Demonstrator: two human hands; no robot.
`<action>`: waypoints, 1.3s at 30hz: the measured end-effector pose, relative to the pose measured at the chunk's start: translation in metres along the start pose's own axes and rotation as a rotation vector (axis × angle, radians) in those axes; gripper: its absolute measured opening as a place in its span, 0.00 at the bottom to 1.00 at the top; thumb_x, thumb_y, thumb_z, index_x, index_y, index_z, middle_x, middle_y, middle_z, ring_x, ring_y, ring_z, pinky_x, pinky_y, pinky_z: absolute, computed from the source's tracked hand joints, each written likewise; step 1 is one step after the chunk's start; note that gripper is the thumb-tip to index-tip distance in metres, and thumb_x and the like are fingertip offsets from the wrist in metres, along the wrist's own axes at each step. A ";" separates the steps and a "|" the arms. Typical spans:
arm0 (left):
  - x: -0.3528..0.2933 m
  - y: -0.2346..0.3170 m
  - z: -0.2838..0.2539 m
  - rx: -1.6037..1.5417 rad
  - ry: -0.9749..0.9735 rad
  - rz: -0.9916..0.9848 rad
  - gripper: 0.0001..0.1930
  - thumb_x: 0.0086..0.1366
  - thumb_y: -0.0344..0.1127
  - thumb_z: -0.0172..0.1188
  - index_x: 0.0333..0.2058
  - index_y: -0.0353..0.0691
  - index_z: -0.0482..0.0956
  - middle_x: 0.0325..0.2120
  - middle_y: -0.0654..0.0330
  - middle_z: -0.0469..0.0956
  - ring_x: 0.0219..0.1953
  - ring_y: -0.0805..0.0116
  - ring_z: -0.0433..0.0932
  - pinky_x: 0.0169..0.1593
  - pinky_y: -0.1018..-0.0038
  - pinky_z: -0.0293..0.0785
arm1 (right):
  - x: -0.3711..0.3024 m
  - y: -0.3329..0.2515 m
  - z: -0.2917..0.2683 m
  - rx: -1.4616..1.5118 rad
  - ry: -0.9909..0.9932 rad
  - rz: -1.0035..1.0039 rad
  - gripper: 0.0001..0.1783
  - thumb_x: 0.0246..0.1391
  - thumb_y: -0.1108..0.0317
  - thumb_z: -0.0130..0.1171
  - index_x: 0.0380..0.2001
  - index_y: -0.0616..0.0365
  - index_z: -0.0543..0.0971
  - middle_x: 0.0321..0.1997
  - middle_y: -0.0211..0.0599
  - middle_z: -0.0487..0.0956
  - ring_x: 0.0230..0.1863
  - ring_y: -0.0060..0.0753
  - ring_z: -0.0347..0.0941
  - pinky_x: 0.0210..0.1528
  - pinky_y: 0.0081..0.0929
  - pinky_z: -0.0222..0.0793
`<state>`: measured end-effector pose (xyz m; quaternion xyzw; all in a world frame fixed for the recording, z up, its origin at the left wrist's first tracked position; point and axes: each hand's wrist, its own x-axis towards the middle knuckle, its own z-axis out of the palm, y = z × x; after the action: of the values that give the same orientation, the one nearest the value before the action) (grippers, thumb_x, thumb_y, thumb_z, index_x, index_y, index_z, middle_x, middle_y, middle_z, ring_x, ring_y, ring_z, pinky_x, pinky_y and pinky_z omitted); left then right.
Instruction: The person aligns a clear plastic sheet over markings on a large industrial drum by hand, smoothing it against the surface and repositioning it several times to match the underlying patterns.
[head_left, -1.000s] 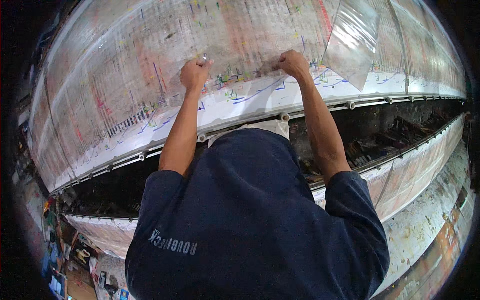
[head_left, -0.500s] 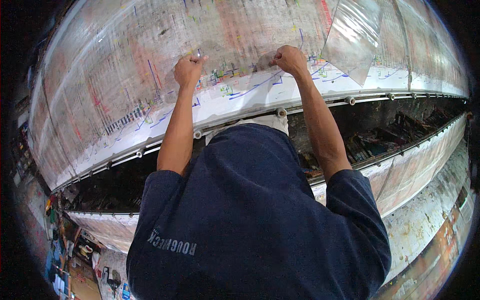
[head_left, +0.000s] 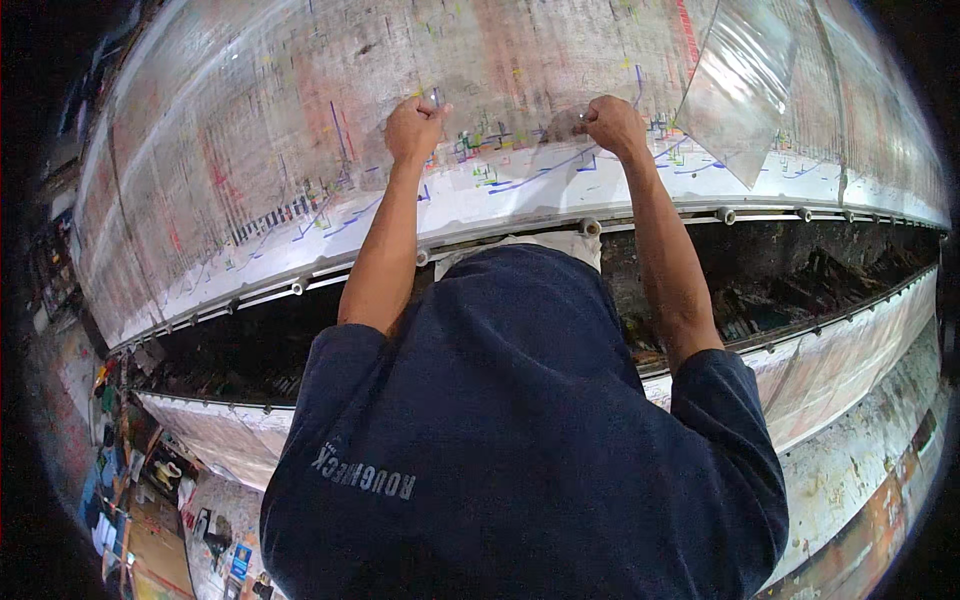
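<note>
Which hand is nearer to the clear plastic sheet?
The right. The right hand is just left of the clear plastic sheet, with a visible gap; the left hand is farther left, beyond the right hand.

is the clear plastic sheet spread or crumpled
Spread: the clear plastic sheet lies right of the right hand, straight edges and a pointed corner showing.

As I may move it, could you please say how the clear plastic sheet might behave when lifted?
The clear plastic sheet is probably light and floppy, looking thin with rippled shine. Its gloss suggests slipperiness. Lying flat on the tabletop, it seems unlikely to roll.
</note>
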<state>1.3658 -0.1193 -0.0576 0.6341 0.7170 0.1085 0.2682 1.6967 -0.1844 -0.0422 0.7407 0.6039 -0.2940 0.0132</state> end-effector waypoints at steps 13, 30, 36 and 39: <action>0.001 -0.001 -0.004 -0.020 -0.053 -0.036 0.21 0.51 0.55 0.74 0.26 0.43 0.82 0.23 0.59 0.82 0.28 0.60 0.81 0.36 0.63 0.75 | -0.002 -0.009 -0.004 0.018 -0.049 0.065 0.17 0.44 0.49 0.72 0.30 0.49 0.86 0.38 0.42 0.85 0.42 0.49 0.81 0.43 0.44 0.76; -0.022 0.041 0.023 0.238 0.142 0.194 0.24 0.60 0.38 0.64 0.50 0.31 0.70 0.45 0.42 0.78 0.48 0.44 0.76 0.49 0.58 0.72 | -0.022 -0.065 0.028 -0.014 0.607 -0.043 0.19 0.52 0.74 0.50 0.48 0.66 0.72 0.57 0.58 0.70 0.58 0.64 0.65 0.57 0.56 0.62; -0.002 0.103 0.047 0.001 0.108 0.694 0.24 0.59 0.36 0.62 0.55 0.44 0.73 0.57 0.47 0.67 0.60 0.44 0.63 0.63 0.49 0.60 | -0.040 -0.076 0.064 -0.037 0.437 -0.195 0.43 0.59 0.56 0.52 0.70 0.71 0.52 0.75 0.62 0.50 0.76 0.64 0.42 0.75 0.56 0.38; 0.047 0.112 0.036 0.175 0.217 0.532 0.28 0.64 0.47 0.58 0.62 0.50 0.69 0.63 0.49 0.61 0.67 0.42 0.55 0.67 0.40 0.49 | -0.046 -0.086 0.055 -0.028 0.350 -0.181 0.45 0.59 0.53 0.50 0.71 0.70 0.50 0.76 0.61 0.49 0.78 0.60 0.40 0.76 0.55 0.34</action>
<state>1.4774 -0.0615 -0.0435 0.8051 0.5569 0.1799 0.0964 1.5916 -0.2223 -0.0382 0.7230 0.6652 -0.1520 -0.1081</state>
